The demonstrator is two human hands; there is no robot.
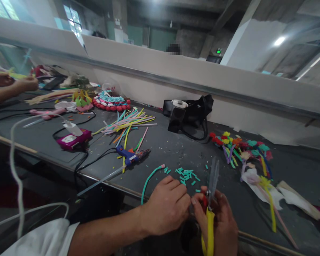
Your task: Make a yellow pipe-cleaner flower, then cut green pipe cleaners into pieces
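Observation:
My right hand [224, 227] is wrapped round a pair of scissors [210, 231] with yellow handles, its blades pointing up and away from me. My left hand [166, 206] is closed just beside it, fingertips pressed together; whatever they pinch is hidden. A small red piece [204, 202] shows between the hands by the scissors' pivot; which hand holds it is unclear. Beyond my fingers lie several short teal cut pieces [187, 175]. A curved teal pipe cleaner [148, 179] with a pinkish tip lies behind my left hand, its near end at the table edge.
Left on the dark table [165, 145] are a blue glue gun [130, 156], a magenta power strip [74, 139] and loose pipe cleaners [130, 121]. A black bag [196, 115] stands at the back; fuzzy flowers [234, 144] lie right. Another person's hands [26, 84] are far left.

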